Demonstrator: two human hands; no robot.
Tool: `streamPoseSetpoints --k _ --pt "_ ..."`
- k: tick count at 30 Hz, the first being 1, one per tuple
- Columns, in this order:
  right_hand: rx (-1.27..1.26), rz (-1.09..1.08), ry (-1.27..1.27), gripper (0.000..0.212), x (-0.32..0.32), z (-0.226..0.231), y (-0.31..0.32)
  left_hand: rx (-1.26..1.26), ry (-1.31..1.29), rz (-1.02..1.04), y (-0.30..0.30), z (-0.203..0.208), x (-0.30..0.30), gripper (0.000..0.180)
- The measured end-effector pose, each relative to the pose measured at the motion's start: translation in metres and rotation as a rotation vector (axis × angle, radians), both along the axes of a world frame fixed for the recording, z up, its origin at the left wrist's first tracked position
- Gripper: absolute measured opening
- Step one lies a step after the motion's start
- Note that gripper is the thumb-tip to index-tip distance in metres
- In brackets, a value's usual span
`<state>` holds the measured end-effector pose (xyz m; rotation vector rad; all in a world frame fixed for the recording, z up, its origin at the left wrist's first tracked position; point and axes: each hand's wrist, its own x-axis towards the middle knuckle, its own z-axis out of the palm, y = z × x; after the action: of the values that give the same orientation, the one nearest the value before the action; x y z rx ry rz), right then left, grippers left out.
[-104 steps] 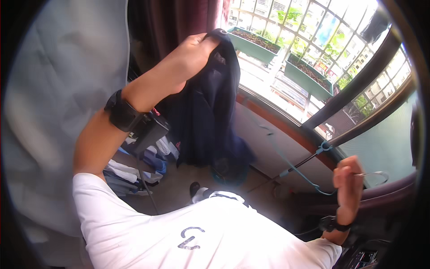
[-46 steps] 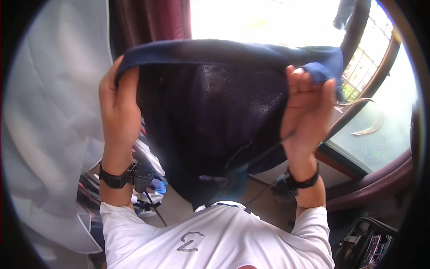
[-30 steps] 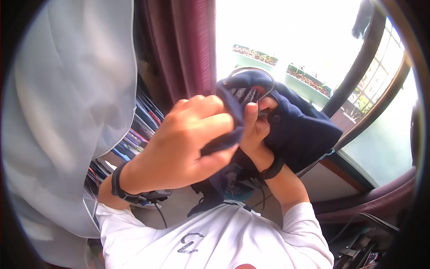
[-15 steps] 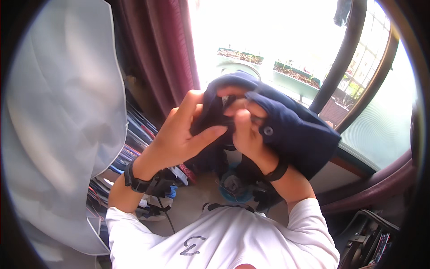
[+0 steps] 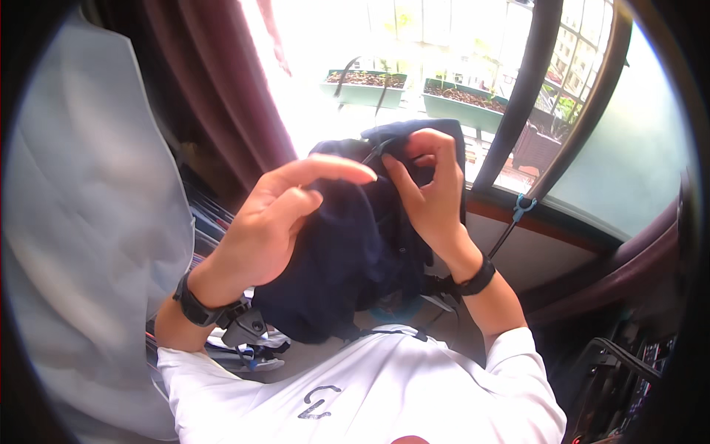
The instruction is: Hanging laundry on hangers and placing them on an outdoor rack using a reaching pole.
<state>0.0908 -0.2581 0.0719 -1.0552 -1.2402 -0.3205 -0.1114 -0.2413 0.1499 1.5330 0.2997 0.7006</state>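
A dark navy garment (image 5: 333,251) hangs bunched in front of my chest, its lower folds reaching toward my waist. From its top rises a thin dark hook (image 5: 384,100), shaped like that of a clothes hanger. My right hand (image 5: 436,192) is closed on the garment's upper right edge, thumb and forefinger bent close to the hook's base. Over the garment's left side is my left hand (image 5: 270,218), its forefinger stretched toward the hook and its thumb apart from it. The left hand's other fingers are mostly hidden. Each wrist wears a black band.
A pale grey cover (image 5: 89,222) hangs at the left beside a maroon curtain (image 5: 229,96). Beyond the bright window stand green planters (image 5: 466,103). At the right, a pole with a blue forked tip (image 5: 524,207) leans by the sill. Dark items (image 5: 621,370) stand at lower right.
The garment has turned and now hangs down, and the hook shows above it. My right hand has shifted right and grips the upper edge. My left hand has moved left and lower.
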Motion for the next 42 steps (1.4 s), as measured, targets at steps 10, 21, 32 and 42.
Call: streamPoseSetpoints --k 10,21,32,42 --pt "0.206 0.327 0.310 0.016 0.000 -0.015 -0.035 0.018 0.056 0.373 -0.003 -0.022 -0.016 0.019" --pt "-0.001 0.558 -0.423 0.017 -0.025 -0.023 -0.022 -0.184 0.104 0.223 -0.007 -0.056 0.020 0.020" --pt "-0.210 0.408 -0.050 0.036 -0.029 -0.133 -0.058 -0.387 0.044 0.336 -0.017 -0.064 0.030 0.016" --pt "-0.309 0.882 0.338 0.018 0.005 -0.085 -0.091 -0.451 -0.008 0.444 -0.011 -0.089 0.025 0.011"
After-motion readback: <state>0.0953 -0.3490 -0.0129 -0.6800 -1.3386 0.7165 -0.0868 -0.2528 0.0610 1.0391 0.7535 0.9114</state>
